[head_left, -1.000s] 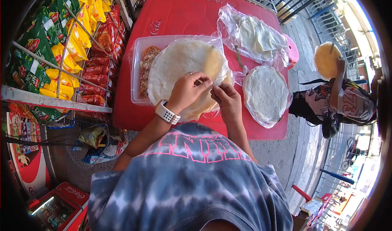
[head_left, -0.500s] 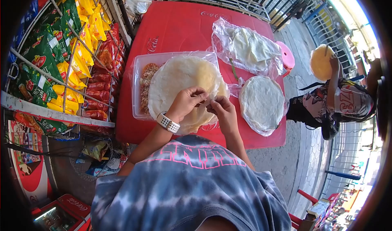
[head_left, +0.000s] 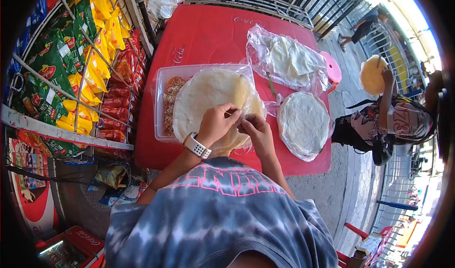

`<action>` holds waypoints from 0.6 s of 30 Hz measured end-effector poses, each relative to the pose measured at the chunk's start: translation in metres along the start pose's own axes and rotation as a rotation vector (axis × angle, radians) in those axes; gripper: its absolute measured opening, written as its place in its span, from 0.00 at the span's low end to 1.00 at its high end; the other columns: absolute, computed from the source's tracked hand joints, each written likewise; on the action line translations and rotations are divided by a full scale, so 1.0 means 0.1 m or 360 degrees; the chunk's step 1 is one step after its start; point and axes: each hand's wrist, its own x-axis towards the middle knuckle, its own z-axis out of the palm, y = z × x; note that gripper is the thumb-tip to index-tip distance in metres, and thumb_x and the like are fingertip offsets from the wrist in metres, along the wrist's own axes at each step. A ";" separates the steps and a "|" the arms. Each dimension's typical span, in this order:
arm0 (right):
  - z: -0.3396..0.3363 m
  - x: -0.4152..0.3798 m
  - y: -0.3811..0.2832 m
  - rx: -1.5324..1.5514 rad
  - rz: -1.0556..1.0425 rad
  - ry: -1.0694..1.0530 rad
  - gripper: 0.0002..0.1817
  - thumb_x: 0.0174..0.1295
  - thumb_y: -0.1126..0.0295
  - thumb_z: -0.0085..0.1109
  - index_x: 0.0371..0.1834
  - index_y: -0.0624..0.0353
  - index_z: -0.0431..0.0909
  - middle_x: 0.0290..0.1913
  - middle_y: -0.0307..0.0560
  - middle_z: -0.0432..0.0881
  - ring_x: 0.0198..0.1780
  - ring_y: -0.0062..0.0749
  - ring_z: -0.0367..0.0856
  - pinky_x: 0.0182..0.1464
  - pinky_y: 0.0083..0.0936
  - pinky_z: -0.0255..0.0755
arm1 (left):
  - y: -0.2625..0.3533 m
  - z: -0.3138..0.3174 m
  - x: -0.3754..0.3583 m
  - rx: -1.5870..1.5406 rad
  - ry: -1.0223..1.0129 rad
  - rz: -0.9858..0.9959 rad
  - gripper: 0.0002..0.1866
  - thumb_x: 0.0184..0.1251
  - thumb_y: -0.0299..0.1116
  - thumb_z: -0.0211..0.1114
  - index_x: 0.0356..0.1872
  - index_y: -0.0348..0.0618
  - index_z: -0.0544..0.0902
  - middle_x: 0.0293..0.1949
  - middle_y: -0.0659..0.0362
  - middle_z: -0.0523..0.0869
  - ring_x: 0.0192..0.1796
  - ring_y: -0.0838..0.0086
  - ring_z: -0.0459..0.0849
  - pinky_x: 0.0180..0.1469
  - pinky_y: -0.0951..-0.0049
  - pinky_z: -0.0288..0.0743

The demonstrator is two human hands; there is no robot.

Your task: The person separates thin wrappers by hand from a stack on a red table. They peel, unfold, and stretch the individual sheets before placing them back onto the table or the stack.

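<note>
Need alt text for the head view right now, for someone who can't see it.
Both hands, left and right, pinch the edge of a stack of flatbreads lying over a plastic tub on a red table. More flatbreads in plastic lie to the right; snack packets hang on the left.

both hands pinching at a tortilla stack over red table

Shirt: blue-grey tie-dye, short sleeves, pink outlined lettering across the chest. Watch: white perforated strap, worn on left wrist.
</note>
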 end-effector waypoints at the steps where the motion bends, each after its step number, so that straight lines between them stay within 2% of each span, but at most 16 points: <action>1: 0.01 0.00 0.00 -0.0024 0.0000 0.0010 0.09 0.58 0.71 0.51 0.37 0.67 0.71 0.31 0.42 0.77 0.33 0.21 0.76 0.39 0.18 0.71 | 0.03 0.00 -0.01 0.0113 0.0045 0.0049 0.10 0.56 0.35 0.59 0.32 0.39 0.78 0.26 0.56 0.82 0.27 0.70 0.81 0.30 0.75 0.73; 4: 0.01 0.01 0.02 -0.0010 -0.0008 0.0031 0.09 0.58 0.71 0.51 0.37 0.67 0.71 0.31 0.42 0.77 0.32 0.21 0.76 0.38 0.17 0.72 | 0.00 -0.01 -0.02 0.0302 0.0139 0.0140 0.10 0.58 0.34 0.58 0.32 0.37 0.77 0.27 0.55 0.82 0.27 0.75 0.81 0.28 0.77 0.72; 7: 0.00 0.01 0.04 0.0096 0.0024 0.0071 0.09 0.58 0.72 0.50 0.36 0.67 0.71 0.30 0.42 0.77 0.32 0.21 0.76 0.38 0.17 0.72 | -0.11 -0.01 0.00 0.0282 0.0211 0.0035 0.09 0.58 0.34 0.58 0.32 0.36 0.77 0.26 0.56 0.81 0.27 0.74 0.81 0.29 0.77 0.72; 13: -0.06 0.01 0.10 0.0421 0.0123 0.0198 0.06 0.58 0.71 0.50 0.36 0.62 0.71 0.31 0.39 0.75 0.32 0.21 0.76 0.38 0.16 0.72 | -0.15 -0.15 -0.02 0.0284 0.0227 0.0090 0.10 0.59 0.34 0.57 0.32 0.36 0.77 0.24 0.57 0.81 0.27 0.76 0.81 0.29 0.78 0.71; 16: -0.09 0.01 0.10 0.0461 0.0119 0.0204 0.06 0.58 0.71 0.50 0.36 0.61 0.71 0.31 0.39 0.74 0.32 0.20 0.75 0.37 0.16 0.72 | -0.18 -0.28 0.00 0.0254 0.0362 0.0002 0.10 0.57 0.35 0.58 0.30 0.38 0.78 0.27 0.53 0.81 0.28 0.67 0.81 0.30 0.73 0.72; 18: -0.09 0.00 0.10 0.0536 0.0131 0.0264 0.04 0.58 0.73 0.49 0.34 0.59 0.70 0.30 0.38 0.74 0.31 0.21 0.75 0.36 0.17 0.73 | -0.24 -0.36 0.02 0.0233 0.0446 -0.0039 0.10 0.57 0.35 0.58 0.30 0.38 0.78 0.26 0.54 0.81 0.29 0.68 0.81 0.30 0.74 0.72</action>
